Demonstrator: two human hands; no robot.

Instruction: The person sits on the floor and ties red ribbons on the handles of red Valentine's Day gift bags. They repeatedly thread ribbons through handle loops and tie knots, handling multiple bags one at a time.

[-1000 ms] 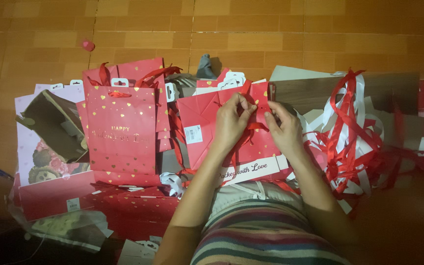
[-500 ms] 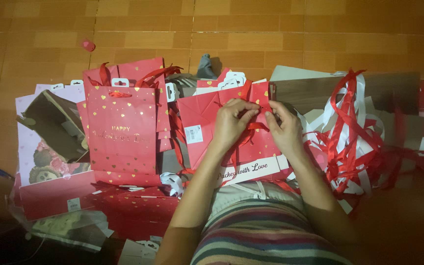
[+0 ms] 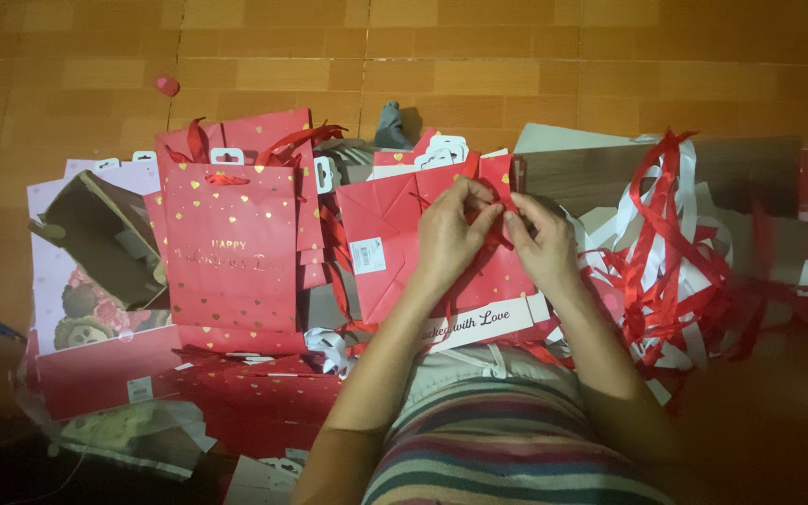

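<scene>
Red gift bag: both hands, left & right, pinched shut on its ribbon handle.

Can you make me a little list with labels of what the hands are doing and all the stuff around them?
left hand: pinching a red ribbon at the top of a red gift bag
right hand: pinching the same ribbon, fingertips touching the left hand
left of the hands: red bag with gold hearts, lying flat
right of the hands: pile of red and white ribbons
far left: open brown box
floor: orange tiles
</scene>
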